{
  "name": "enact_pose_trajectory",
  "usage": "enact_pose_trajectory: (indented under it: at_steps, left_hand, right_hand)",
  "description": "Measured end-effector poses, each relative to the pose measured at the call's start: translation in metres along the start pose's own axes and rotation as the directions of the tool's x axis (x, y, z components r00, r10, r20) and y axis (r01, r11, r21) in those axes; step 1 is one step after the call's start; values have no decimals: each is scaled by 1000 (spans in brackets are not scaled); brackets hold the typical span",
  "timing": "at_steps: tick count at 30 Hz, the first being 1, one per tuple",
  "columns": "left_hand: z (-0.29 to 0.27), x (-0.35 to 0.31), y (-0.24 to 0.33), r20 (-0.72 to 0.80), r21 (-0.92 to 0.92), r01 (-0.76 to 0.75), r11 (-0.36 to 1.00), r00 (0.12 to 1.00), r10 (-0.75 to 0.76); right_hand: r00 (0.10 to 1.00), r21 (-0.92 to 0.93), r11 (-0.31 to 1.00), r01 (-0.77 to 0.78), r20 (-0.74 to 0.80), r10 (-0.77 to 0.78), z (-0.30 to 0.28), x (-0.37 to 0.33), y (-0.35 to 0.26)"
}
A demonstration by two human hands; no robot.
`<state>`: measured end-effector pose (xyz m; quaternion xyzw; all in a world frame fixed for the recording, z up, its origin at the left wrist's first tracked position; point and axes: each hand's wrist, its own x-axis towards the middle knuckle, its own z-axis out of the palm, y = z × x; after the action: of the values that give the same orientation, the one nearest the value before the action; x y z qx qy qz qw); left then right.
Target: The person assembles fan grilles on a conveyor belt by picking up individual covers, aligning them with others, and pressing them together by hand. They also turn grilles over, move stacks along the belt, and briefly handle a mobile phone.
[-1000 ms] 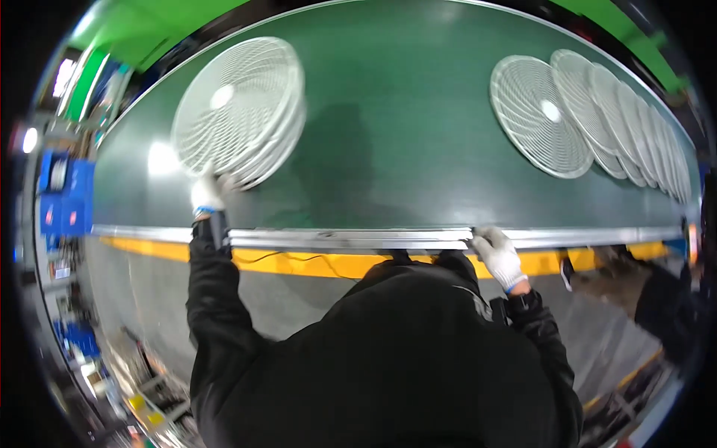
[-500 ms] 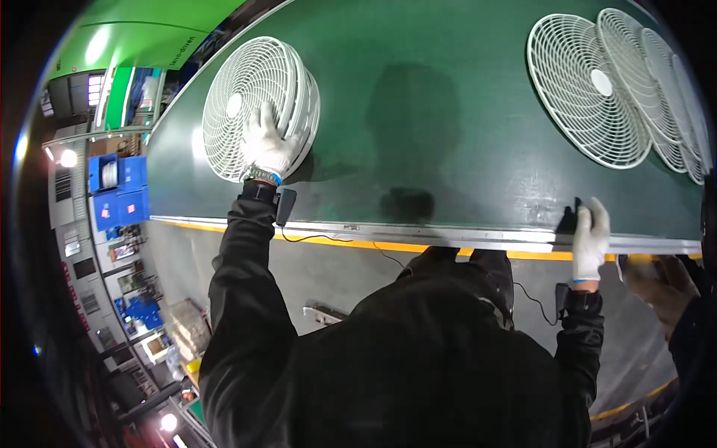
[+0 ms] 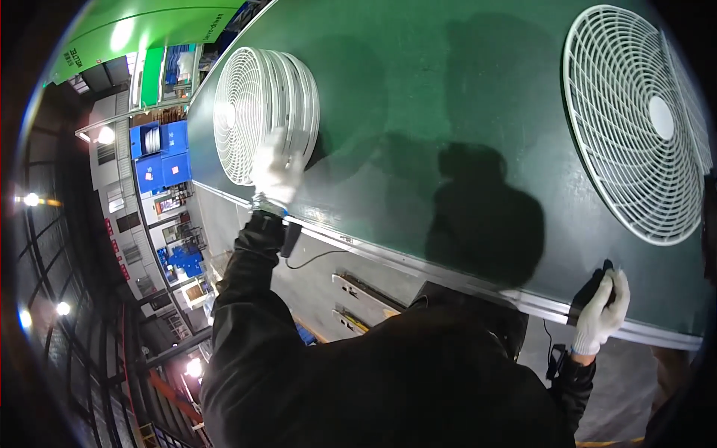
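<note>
On the left of the green table stands a stack of white round fan grilles (image 3: pixel 240 112), several layers deep. My left hand (image 3: pixel 276 175), in a white glove, is at the near side of this stack, its fingers stretched and somewhat blurred. Whether it still touches the grilles I cannot tell. My right hand (image 3: pixel 601 317), also gloved in white, is over the table's near edge with its fingers extended and nothing held. Beyond it, toward the far right, lies another white fan grille (image 3: pixel 635 82), partly covering more grilles at the picture's rim.
The green table (image 3: pixel 388 187) has a metal rail (image 3: pixel 418 265) along its near edge. Blue boxes (image 3: pixel 168 172) and a green machine (image 3: pixel 149 33) are beyond its left end. Part of another person (image 3: pixel 672 377) shows at the lower right. Cables hang below the rail.
My view has turned to the right, so the right-hand grille looks larger and nearer. My left hand has slid down from the stack's face toward its lower edge. The other person's hand has dropped away.
</note>
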<state>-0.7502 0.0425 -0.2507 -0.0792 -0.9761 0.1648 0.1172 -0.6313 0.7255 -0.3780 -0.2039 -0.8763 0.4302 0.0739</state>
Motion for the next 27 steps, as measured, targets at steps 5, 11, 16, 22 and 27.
enact_pose_trajectory:
  at_steps: [5, 11, 16, 22, 27]
  left_hand:
    - [65, 18, 64, 417, 59, 177, 983, 890, -185]
    - [76, 55, 66, 654, 237, 329, 914, 641, -401]
    - [68, 60, 71, 564, 176, 293, 940, 753, -340]
    - [40, 82, 88, 582, 258, 412, 874, 656, -480]
    - [56, 49, 53, 438, 199, 294, 935, 827, -353]
  right_hand:
    - [1000, 32, 999, 21, 15, -21, -3, -2, 0]
    - [998, -13, 999, 39, 48, -38, -9, -2, 7]
    - [997, -66, 996, 58, 57, -55, -8, -2, 3]
    - [997, -72, 995, 72, 45, -69, -7, -3, 5]
    - [998, -56, 997, 55, 38, -53, -6, -2, 5]
